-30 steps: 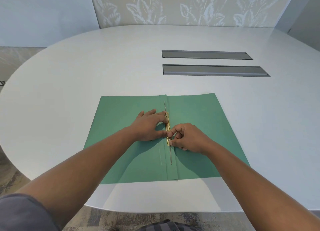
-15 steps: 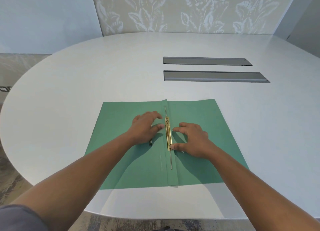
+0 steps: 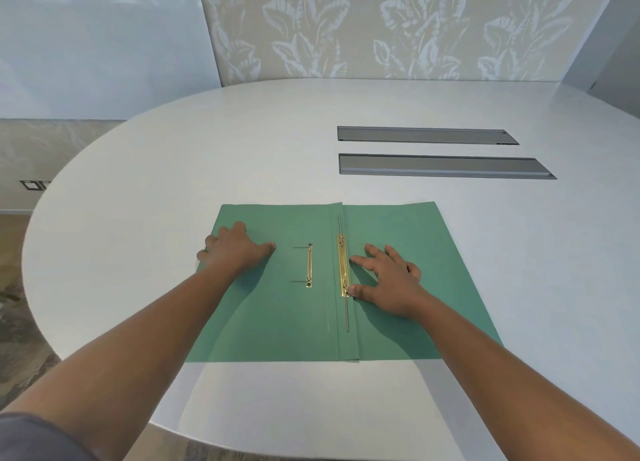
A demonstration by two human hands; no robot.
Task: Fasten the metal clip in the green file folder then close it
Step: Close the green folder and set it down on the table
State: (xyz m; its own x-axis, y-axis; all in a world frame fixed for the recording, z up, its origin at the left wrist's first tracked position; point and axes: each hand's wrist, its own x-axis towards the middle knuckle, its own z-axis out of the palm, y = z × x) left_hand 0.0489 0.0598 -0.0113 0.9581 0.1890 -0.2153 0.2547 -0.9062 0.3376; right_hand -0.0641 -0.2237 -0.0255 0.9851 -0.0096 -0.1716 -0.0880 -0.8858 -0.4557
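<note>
Left hand (image 3: pixel 235 249) slid to the green file folder (image 3: pixel 433 253) edge; both hands flat, spread, holding nothing.

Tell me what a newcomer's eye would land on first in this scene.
First, the open green folder lying flat near the front edge of the pale oval table, with a gold metal clip running along its spine. Next, the two bare hands spread flat on it: the left hand at the left cover's outer edge, the right hand just right of the clip, fingertips touching it. A smaller gold strip lies loose between them.
</note>
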